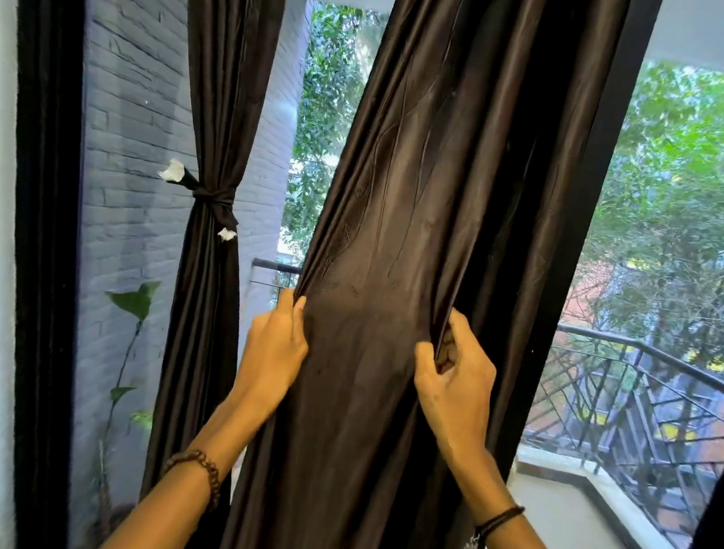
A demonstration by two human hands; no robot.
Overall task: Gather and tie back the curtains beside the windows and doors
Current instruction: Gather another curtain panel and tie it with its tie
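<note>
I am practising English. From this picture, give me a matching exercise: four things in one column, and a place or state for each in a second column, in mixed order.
Things
1. left curtain
2. middle curtain
3. bead bracelet
4. balcony railing

Places or states
A. on the wrist of the left hand
B. outside, at the right
C. gathered and tied with a band
D. loose, gripped by the left hand and the right hand

Pairs: 1-C, 2-D, 3-A, 4-B
</note>
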